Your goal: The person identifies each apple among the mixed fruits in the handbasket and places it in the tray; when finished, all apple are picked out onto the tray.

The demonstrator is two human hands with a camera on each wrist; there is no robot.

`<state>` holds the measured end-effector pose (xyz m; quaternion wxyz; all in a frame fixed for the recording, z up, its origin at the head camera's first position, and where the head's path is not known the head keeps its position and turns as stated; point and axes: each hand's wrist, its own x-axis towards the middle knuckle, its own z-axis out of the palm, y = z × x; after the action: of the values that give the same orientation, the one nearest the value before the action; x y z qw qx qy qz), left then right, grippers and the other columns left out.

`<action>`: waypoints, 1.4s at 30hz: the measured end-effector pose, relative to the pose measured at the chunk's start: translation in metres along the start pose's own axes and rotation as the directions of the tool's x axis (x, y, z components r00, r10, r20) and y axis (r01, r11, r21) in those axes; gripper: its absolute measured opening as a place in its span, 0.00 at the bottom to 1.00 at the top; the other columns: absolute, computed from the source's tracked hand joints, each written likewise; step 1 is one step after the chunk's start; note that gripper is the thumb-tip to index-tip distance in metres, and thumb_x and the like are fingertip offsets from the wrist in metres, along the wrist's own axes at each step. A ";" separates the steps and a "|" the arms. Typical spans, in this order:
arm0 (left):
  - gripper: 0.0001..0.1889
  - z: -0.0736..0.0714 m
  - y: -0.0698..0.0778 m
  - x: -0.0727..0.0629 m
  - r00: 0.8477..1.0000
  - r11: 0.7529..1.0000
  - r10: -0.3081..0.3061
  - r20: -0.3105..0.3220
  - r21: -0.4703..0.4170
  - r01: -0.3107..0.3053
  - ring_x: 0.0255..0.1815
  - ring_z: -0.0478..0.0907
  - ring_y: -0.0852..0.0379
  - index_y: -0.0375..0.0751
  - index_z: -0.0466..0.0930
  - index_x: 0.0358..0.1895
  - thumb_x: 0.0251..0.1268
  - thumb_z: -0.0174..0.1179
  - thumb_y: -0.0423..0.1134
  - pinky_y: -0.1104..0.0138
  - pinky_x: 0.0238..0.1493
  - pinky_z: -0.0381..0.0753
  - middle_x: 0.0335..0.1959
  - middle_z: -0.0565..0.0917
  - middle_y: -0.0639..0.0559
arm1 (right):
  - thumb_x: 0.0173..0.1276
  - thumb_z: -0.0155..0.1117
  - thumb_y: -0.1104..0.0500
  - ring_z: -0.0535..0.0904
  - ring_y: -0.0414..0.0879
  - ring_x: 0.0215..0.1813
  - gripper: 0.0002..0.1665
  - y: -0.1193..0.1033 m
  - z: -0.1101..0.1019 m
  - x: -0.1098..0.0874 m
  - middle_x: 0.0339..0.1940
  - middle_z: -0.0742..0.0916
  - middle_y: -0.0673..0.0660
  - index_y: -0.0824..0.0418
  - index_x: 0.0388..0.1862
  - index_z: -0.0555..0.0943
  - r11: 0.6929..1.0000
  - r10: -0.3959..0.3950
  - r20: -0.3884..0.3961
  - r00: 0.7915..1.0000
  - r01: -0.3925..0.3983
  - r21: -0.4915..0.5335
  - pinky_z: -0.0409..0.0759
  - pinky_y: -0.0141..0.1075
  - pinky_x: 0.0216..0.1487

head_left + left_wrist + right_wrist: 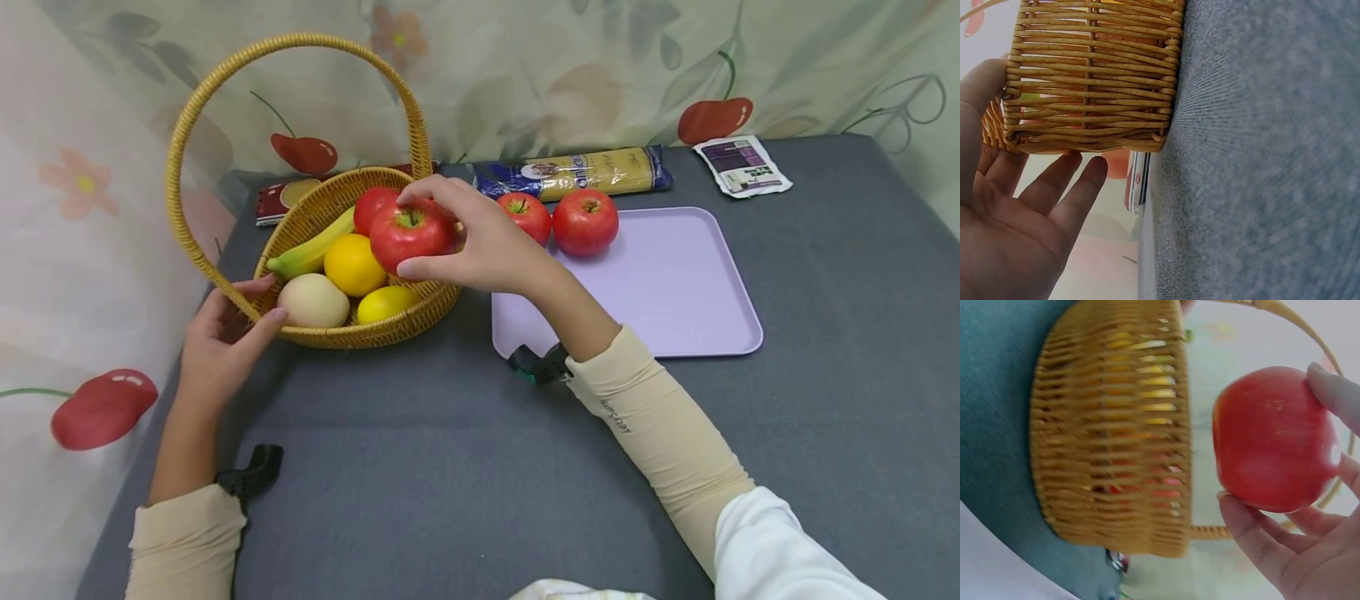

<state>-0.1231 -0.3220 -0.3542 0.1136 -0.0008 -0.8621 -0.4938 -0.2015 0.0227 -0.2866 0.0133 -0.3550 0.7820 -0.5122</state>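
Note:
My right hand [480, 237] grips a red apple [412, 233] between thumb and fingers. In the right wrist view the apple [1275, 439] is held higher than the basket's rim. The wicker basket [367, 337] has a tall arched handle. Inside it lie another red apple [372, 207], a banana [311, 250], an orange [354, 264], a lemon [386, 304] and a pale round fruit [313, 301]. My left hand [225, 333] holds the basket's left rim near the handle's foot, thumb on the near side; the left wrist view shows its fingers by the wicker wall [1094, 81].
Two red apples [585, 222] sit at the back left of a lilac tray [660, 292], right of the basket. Behind them lies a pasta packet [577, 172]. A small white and purple pouch [742, 167] is at the back right. A dark red package [281, 202] lies behind the basket.

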 end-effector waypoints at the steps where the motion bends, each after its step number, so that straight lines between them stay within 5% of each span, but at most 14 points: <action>1: 0.25 0.000 0.000 0.000 1.000 1.000 0.002 -0.001 -0.001 -0.002 0.57 0.76 0.59 0.41 0.74 0.66 0.68 0.66 0.40 0.79 0.53 0.75 0.65 0.78 0.52 | 0.59 0.77 0.46 0.70 0.43 0.61 0.36 0.000 -0.003 0.000 0.60 0.77 0.47 0.51 0.63 0.74 1.000 -0.002 -0.002 1.000 0.002 -0.007 0.81 0.36 0.53; 11: 0.24 0.001 -0.001 -0.001 1.000 1.000 0.026 -0.008 -0.011 -0.026 0.57 0.76 0.58 0.40 0.74 0.65 0.68 0.66 0.38 0.79 0.53 0.75 0.64 0.78 0.51 | 0.57 0.79 0.53 0.72 0.45 0.58 0.34 -0.005 -0.038 -0.010 0.59 0.77 0.50 0.57 0.59 0.74 0.998 0.035 -0.050 0.998 -0.038 -0.053 0.80 0.41 0.54; 19: 0.25 0.001 0.000 -0.001 1.000 1.000 0.016 -0.014 0.005 -0.016 0.56 0.76 0.59 0.40 0.74 0.66 0.68 0.66 0.38 0.80 0.53 0.75 0.64 0.78 0.51 | 0.56 0.79 0.59 0.73 0.56 0.63 0.36 -0.006 -0.070 -0.021 0.63 0.75 0.52 0.57 0.60 0.70 0.977 0.205 -0.121 0.971 -0.210 -0.033 0.78 0.49 0.58; 22: 0.25 0.001 0.000 -0.002 1.000 1.000 0.020 -0.016 0.006 -0.020 0.56 0.76 0.59 0.39 0.74 0.65 0.68 0.66 0.38 0.79 0.53 0.75 0.64 0.78 0.50 | 0.57 0.78 0.60 0.72 0.59 0.66 0.36 -0.005 -0.082 -0.027 0.66 0.74 0.54 0.56 0.60 0.69 0.959 0.278 -0.151 0.949 -0.284 -0.017 0.78 0.52 0.60; 28: 0.24 0.001 0.001 -0.002 1.000 1.000 0.019 -0.014 0.001 -0.019 0.56 0.76 0.59 0.38 0.74 0.65 0.67 0.66 0.37 0.79 0.53 0.75 0.64 0.78 0.50 | 0.59 0.78 0.56 0.68 0.56 0.68 0.38 -0.003 -0.105 -0.040 0.69 0.72 0.55 0.51 0.63 0.67 0.895 0.424 -0.261 0.868 -0.445 -0.025 0.77 0.51 0.61; 36: 0.24 0.001 0.000 0.000 0.999 0.999 0.033 -0.015 -0.017 -0.034 0.58 0.76 0.59 0.39 0.74 0.65 0.67 0.67 0.37 0.79 0.53 0.76 0.64 0.79 0.51 | 0.62 0.75 0.54 0.67 0.55 0.67 0.38 0.009 -0.130 -0.053 0.72 0.69 0.56 0.51 0.67 0.66 0.830 0.497 -0.376 0.782 -0.555 -0.055 0.79 0.50 0.60; 42: 0.23 0.001 -0.002 0.000 0.997 0.995 0.078 -0.015 -0.058 -0.079 0.57 0.78 0.58 0.33 0.75 0.63 0.66 0.66 0.30 0.78 0.52 0.76 0.63 0.80 0.48 | 0.63 0.72 0.53 0.65 0.56 0.70 0.40 0.021 -0.143 -0.063 0.70 0.71 0.60 0.58 0.69 0.63 0.753 0.533 -0.444 0.721 -0.643 -0.141 0.72 0.50 0.66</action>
<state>-0.1236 -0.3220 -0.3569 0.1384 -0.0347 -0.8458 -0.5141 -0.2207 0.1758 -0.2571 -0.0244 0.0218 0.9066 -0.4207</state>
